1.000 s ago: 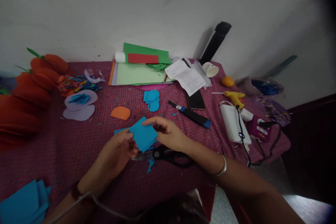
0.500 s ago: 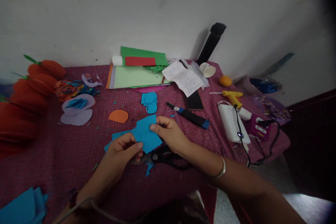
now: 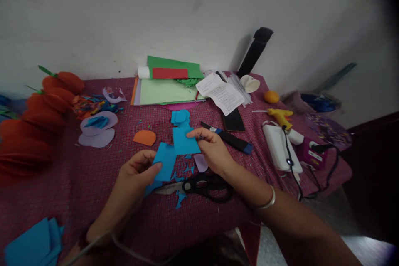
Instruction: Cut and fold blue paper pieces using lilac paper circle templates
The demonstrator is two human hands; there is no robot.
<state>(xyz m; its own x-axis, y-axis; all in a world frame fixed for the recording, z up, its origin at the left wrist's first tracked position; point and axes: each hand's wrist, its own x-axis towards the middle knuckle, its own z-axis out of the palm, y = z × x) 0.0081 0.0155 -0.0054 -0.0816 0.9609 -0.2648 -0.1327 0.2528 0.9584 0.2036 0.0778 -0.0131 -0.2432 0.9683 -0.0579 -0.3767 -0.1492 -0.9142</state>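
Note:
Between thumb and fingers, my left hand (image 3: 137,174) pinches a blue piece of paper (image 3: 165,161). My right hand (image 3: 212,147) grips a second blue piece, a squarish sheet (image 3: 183,140), by its right edge. The two pieces meet or slightly overlap at their near corners. Below them lie black-handled scissors (image 3: 195,187) with blue scraps (image 3: 180,199) around the blades. Just beyond my right hand's sheet is a small pile of rounded blue cutouts (image 3: 180,117). An orange rounded piece (image 3: 144,137) rests to the left, and a lilac piece (image 3: 201,163) lies under my right hand.
Orange paper pumpkins (image 3: 40,120) stand at the left. Blue sheets (image 3: 33,243) lie at the near left. To the right are a utility knife (image 3: 233,141), phone (image 3: 234,120), yellow glue gun (image 3: 280,116), white power bank (image 3: 280,147) and cables. Coloured sheets (image 3: 162,91) lie by the wall.
My hands have moved apart, and the blue paper between them now shows as two separate pieces, one in each hand. The scissors and lilac piece are more exposed. The view has shifted slightly.

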